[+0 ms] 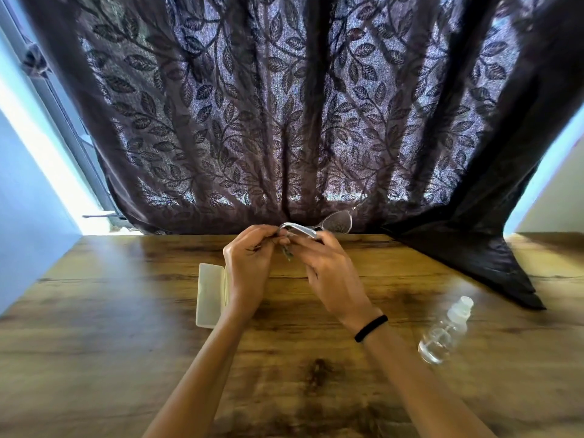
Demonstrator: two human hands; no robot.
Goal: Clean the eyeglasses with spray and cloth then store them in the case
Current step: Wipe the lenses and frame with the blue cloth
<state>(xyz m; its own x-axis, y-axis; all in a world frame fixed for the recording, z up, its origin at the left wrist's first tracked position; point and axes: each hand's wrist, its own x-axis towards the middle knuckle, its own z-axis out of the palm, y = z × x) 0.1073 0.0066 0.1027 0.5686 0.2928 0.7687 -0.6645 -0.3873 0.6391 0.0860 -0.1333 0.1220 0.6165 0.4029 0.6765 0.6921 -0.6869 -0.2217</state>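
Both hands hold the clear-framed eyeglasses [328, 224] up above the far middle of the wooden table [126, 343]. My left hand [249, 263] pinches one end of the frame, with a small dark scrap of cloth [288, 253] showing between the hands. My right hand [328, 273] grips the frame near its middle; one lens sticks out to the right. An open pale case [209, 294] lies flat on the table just left of my left wrist. A clear spray bottle [445, 331] lies tilted on the table at the right.
A dark leaf-patterned curtain [300, 121] hangs behind the table, and its right corner drapes onto the tabletop [480, 263]. A bright window frame shows at the far left. A black band sits on my right wrist [370, 327].
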